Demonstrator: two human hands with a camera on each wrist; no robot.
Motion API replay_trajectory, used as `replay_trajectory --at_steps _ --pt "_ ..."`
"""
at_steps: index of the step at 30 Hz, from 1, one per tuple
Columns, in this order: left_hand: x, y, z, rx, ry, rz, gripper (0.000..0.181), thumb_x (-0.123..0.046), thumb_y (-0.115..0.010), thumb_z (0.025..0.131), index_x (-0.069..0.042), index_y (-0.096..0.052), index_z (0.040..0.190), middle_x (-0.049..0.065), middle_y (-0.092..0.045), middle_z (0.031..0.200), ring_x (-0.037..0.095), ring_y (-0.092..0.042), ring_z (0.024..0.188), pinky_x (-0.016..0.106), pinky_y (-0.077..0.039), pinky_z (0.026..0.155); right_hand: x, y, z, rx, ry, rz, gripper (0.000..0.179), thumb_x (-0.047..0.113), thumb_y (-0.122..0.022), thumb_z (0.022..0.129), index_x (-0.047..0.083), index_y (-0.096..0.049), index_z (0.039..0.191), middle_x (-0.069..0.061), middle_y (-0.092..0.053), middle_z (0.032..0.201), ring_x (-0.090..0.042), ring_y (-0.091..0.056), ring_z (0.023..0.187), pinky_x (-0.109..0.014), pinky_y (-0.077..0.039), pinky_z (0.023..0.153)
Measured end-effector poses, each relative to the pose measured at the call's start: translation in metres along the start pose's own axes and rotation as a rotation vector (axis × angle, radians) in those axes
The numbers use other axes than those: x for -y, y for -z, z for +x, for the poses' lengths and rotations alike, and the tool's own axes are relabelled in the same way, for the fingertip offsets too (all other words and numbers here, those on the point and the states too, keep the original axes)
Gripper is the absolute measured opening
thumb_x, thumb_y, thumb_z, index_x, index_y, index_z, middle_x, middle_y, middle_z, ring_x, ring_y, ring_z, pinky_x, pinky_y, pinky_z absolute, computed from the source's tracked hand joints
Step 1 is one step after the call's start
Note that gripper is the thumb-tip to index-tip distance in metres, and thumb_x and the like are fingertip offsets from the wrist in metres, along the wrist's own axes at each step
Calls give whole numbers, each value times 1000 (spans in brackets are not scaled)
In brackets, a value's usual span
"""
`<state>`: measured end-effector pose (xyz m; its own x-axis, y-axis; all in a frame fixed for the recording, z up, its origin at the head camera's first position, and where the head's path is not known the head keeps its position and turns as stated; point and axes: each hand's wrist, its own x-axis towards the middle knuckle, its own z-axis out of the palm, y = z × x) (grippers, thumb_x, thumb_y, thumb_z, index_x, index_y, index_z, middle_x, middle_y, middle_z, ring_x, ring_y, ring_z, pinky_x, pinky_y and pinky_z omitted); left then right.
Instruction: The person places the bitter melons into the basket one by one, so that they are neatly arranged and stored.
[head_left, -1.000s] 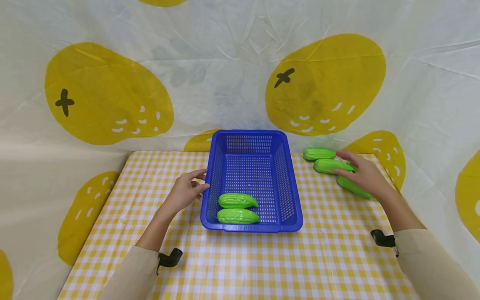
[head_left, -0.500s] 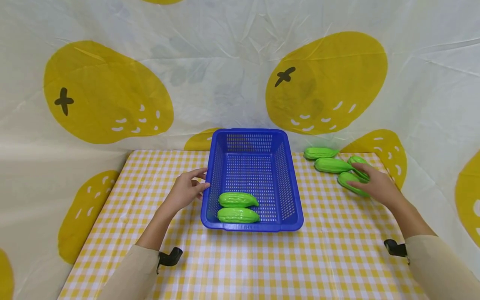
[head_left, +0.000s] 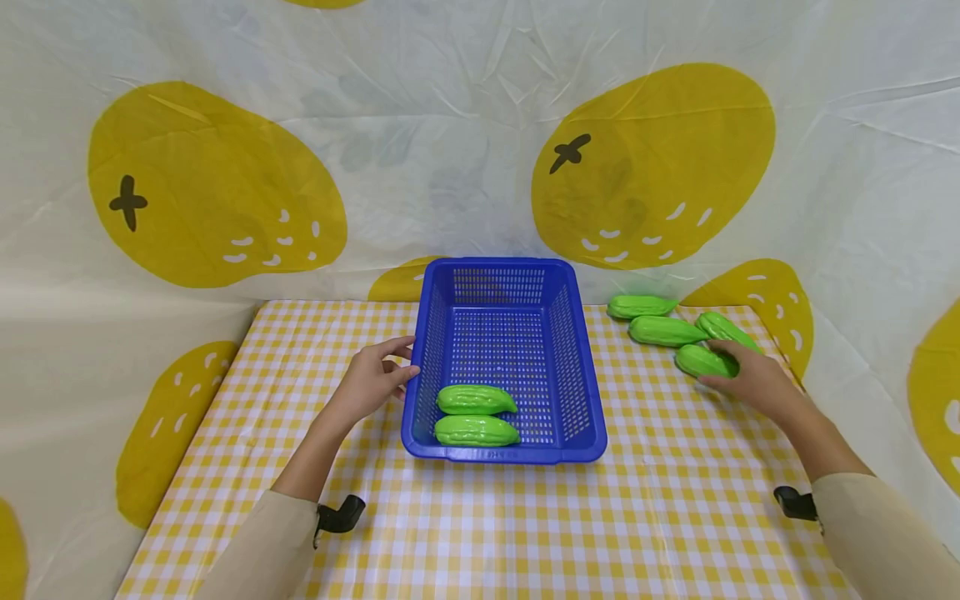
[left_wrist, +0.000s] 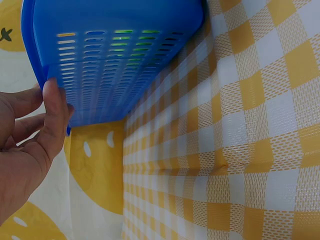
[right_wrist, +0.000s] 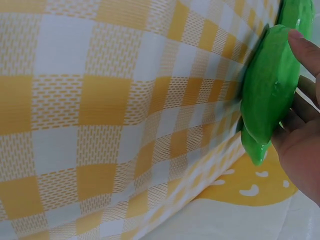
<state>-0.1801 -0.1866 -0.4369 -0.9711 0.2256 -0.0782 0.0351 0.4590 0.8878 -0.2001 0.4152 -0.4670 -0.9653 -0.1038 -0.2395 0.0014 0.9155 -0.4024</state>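
A blue plastic basket (head_left: 498, 454) with slotted walls stands mid-table. Two green toy bitter melons lie side by side at its near end, the front one (head_left: 476, 432) nearest the rim. My left hand (head_left: 371, 379) holds the basket's left rim, thumb and fingertips at the edge; the left wrist view has the hand (left_wrist: 35, 132) on that rim. At the right, my right hand (head_left: 753, 379) grips the near bitter melon (head_left: 697, 360) of a small group. In the right wrist view the thumb touches one end of this melon (right_wrist: 270, 85), with the other fingers partly hidden behind it.
Close behind the gripped one lie three more bitter melons: a far one (head_left: 641, 307), a middle one (head_left: 663, 331) and a right one (head_left: 726, 327). A yellow-and-white checked cloth (head_left: 525, 533) covers the table. A fruit-print sheet (head_left: 450, 167) hangs behind.
My right hand has moved right and nearer, from the middle bitter melon to the near one, uncovering the right one. The left hand and basket have stayed in place.
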Motion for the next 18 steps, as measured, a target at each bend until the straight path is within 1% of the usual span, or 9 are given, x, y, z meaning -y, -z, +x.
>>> replay_trajectory --at_steps 5,10,18 --pt "-1 -1 -1 -1 -8 0 54 -5 -69 99 0 -52 150 25 -64 126 17 -68 68 51 -65 66 -2 -3 3 -16 16 -11 86 41 -74 95 -6 -35 155 -45 -32 151 -67 -33 132 -80 -38 101" --pt "-2 -1 -2 -3 -7 7 54 -5 -68 99 -1 -51 150 25 -63 126 18 -68 69 49 -66 64 -3 -5 5 -32 33 -14 83 35 -77 94 -7 -38 153 -45 -35 149 -68 -34 131 -80 -38 101" --pt "-1 -1 -2 -1 -5 5 54 -6 -68 100 -1 -51 150 25 -63 126 18 -68 69 46 -66 63 -7 -10 8 -57 51 1 79 24 -76 94 -8 -35 154 -45 -36 148 -67 -36 130 -79 -39 100"
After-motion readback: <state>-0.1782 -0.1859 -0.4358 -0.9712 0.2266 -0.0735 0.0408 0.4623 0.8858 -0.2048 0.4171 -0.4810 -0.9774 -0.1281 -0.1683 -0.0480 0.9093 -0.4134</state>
